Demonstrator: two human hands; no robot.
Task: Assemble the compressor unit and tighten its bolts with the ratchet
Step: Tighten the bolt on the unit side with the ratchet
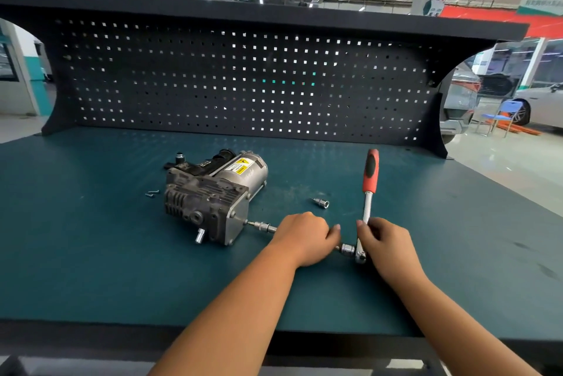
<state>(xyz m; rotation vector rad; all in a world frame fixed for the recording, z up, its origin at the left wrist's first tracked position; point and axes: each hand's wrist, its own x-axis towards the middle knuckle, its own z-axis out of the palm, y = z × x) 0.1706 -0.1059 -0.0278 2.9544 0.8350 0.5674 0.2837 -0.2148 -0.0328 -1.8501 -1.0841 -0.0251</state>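
Left hand (304, 235) is gripping one chrome extension bar (262, 227) entering one grey metal compressor (210, 196) at 9 o'clock, right hand (387, 241) pinching one red-handled chrome ratchet (367, 202); one loose socket (320, 203) at 12, two screws (152, 193) at 10.

Compressor (210, 196): dull, grimy cast metal. Ratchet (367, 211): polished chrome shaft, matt red-black grip. Tabletop (91, 254): matt teal, scuffed.
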